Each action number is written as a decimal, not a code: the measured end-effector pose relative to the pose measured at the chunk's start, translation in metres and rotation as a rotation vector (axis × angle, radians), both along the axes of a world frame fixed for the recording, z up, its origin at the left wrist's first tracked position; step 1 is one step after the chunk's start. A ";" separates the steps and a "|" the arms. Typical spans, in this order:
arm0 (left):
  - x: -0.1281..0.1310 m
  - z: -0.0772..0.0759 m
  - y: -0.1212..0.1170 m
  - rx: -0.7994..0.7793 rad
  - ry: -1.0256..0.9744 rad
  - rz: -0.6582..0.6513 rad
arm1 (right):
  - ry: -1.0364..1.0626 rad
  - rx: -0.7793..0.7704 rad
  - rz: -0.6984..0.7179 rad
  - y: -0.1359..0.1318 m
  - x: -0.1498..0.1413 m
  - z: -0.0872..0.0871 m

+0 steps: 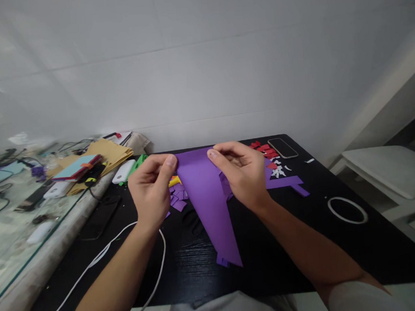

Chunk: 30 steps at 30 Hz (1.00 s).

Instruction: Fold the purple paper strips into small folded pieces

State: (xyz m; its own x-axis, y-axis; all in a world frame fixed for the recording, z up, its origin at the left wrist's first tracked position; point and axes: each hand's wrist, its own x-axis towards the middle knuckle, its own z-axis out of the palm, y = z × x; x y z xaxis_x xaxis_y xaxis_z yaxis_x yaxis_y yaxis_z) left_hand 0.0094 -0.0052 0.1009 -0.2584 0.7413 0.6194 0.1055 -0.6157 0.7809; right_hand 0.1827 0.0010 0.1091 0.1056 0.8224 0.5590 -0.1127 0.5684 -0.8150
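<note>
A long purple sheet of paper (209,203), narrowing toward its lower end, hangs between my two hands above the black table. My left hand (152,186) pinches its upper left corner between thumb and fingers. At the upper right, my right hand (243,172) grips the other corner the same way. Behind my left hand lie small purple paper pieces (178,198) and part of a yellow object (174,180). Dark scissors (192,222) are partly covered by the sheet. A purple strip (285,182) lies to the right of my right hand.
Red scraps (262,147), white scraps (277,170) and a phone (282,148) lie at the back right of the black table (273,260). A white ring (347,210) is at right. A white cable (162,267) crosses the left side. Left stands a cluttered glass-topped surface (6,248).
</note>
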 end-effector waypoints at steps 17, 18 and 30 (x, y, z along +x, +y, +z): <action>-0.006 0.008 0.005 -0.326 0.472 -0.390 | -0.375 -0.150 0.365 0.016 0.029 0.011; -0.003 0.006 0.005 -0.351 0.515 -0.433 | -0.407 -0.170 0.366 0.016 0.030 0.007; -0.003 -0.050 0.017 -0.653 0.556 -0.710 | -0.344 -0.336 0.023 0.022 0.086 -0.059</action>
